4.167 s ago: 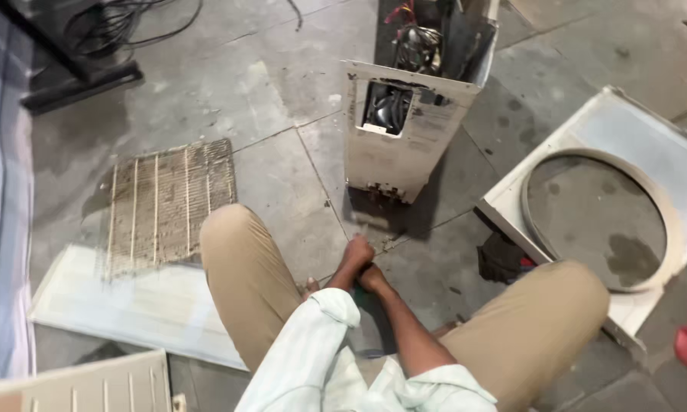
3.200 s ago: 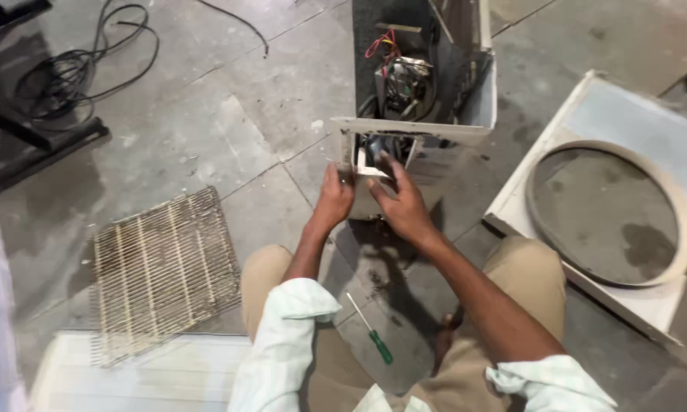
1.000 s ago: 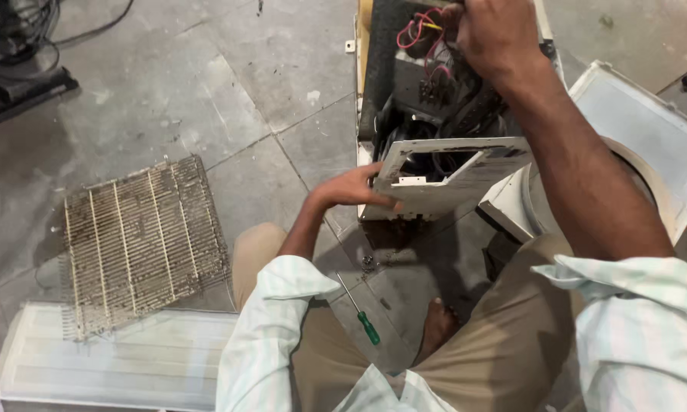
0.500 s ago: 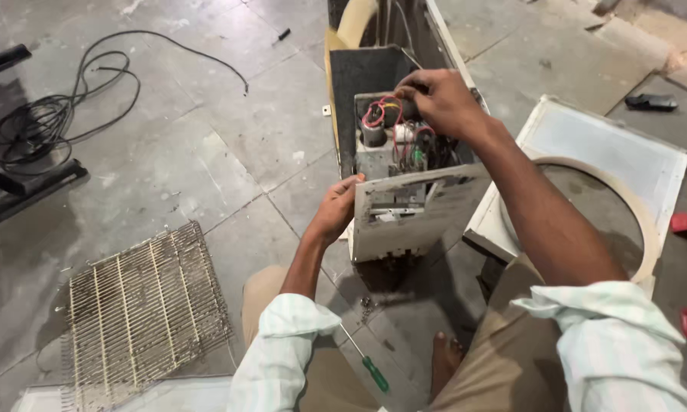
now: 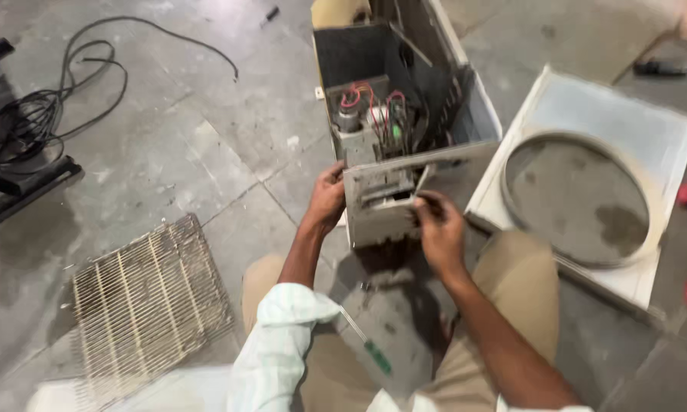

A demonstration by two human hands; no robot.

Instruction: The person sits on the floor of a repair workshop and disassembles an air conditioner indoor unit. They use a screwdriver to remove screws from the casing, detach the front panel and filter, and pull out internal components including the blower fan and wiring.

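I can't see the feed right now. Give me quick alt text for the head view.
A seated person grips the front panel of an opened appliance casing on a concrete floor, left hand at its left edge, right hand at its right. Red wiring shows inside; a green-handled screwdriver lies between the knees, a metal grille to the left and a white panel with a round opening to the right.

The dusty white control panel (image 5: 379,204) hangs tilted off the front of the opened unit (image 5: 404,91), on the floor.
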